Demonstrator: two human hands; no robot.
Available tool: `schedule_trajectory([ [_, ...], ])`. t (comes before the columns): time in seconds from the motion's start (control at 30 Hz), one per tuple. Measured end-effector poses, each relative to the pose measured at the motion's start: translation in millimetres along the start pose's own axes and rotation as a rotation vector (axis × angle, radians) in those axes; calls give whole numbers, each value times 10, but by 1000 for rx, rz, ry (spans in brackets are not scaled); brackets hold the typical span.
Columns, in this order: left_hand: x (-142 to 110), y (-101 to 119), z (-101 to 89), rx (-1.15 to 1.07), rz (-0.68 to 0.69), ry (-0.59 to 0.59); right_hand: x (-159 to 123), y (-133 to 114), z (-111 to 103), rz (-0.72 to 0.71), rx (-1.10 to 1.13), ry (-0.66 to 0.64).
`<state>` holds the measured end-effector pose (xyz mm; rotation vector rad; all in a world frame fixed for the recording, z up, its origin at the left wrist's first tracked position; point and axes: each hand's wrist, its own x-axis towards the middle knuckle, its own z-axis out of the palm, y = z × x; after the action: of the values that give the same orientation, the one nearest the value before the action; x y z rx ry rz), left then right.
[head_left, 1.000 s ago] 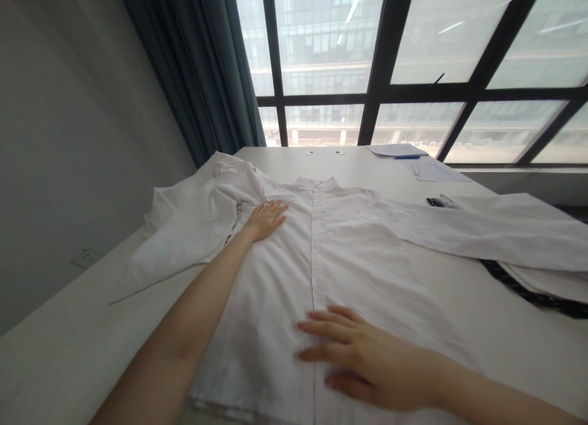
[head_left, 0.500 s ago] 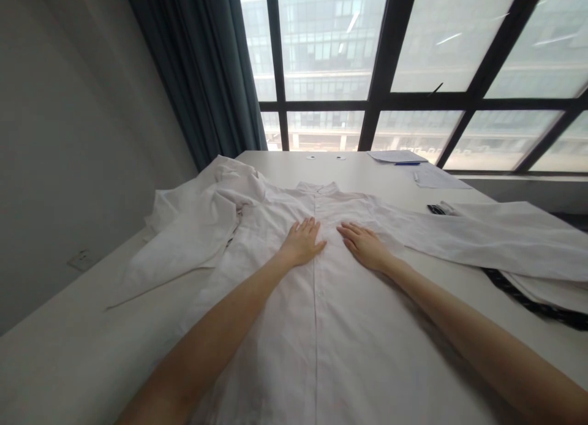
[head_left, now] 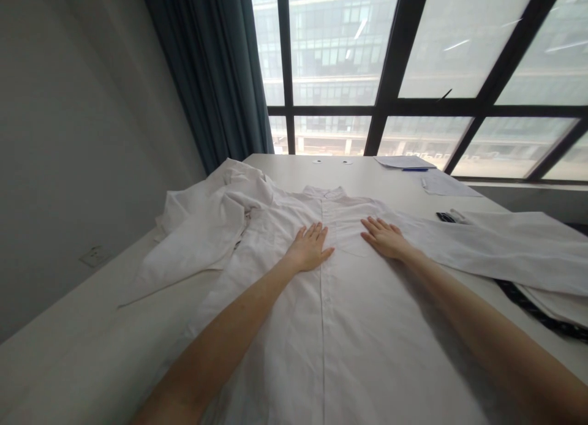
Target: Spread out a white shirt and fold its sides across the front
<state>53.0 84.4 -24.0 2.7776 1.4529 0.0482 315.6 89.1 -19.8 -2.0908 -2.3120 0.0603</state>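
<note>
A white button-front shirt point(head_left: 358, 327) with a stand collar lies spread face up, its collar toward the window. My left hand point(head_left: 309, 247) rests flat on the chest beside the button placket, fingers stretched out and apart. On the other side of the placket, my right hand point(head_left: 384, 236) lies flat on the cloth with its fingers extended. Neither hand grips anything. One sleeve stretches out to the right; on the left, white cloth is bunched and folded over near the shoulder.
The shirt lies on a white table point(head_left: 280, 168). Papers point(head_left: 404, 161) and a blue pen point(head_left: 414, 169) are at the far right. A black strap point(head_left: 528, 302) pokes out under the right sleeve. A dark curtain point(head_left: 220, 76) and a wall border the left side.
My right hand has slid to the right across the chest, away from the placket. My left hand stays at about the same place on the shirt. The view has shifted slightly.
</note>
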Motion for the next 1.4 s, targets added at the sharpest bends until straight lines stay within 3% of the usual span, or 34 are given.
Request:
schedule_trajectory([
  [0.13,-6,-3,12,-7,1,21,55,-11,-26,81,-30,70],
  [0.23,4,-9,31,-12,-3,36,-13,-216,13,2,-33,132],
  [0.37,2,3,25,2,-15,35,-112,-392,95,-102,-1,103],
  [0.73,-150,135,6,9,-13,27,-328,-344,106,-89,14,69],
  [0.9,77,-113,-125,18,-35,-58,-356,-376,84,-81,6,65],
  [1.17,511,-739,-228,18,-190,-41,-357,-373,106,-85,-12,75],
  [1.3,559,-824,-148,26,-239,-9,-252,-360,-33,-163,-14,72],
  [1.4,566,-822,-124,31,-240,-6,6,-413,-176,-227,-5,79],
])
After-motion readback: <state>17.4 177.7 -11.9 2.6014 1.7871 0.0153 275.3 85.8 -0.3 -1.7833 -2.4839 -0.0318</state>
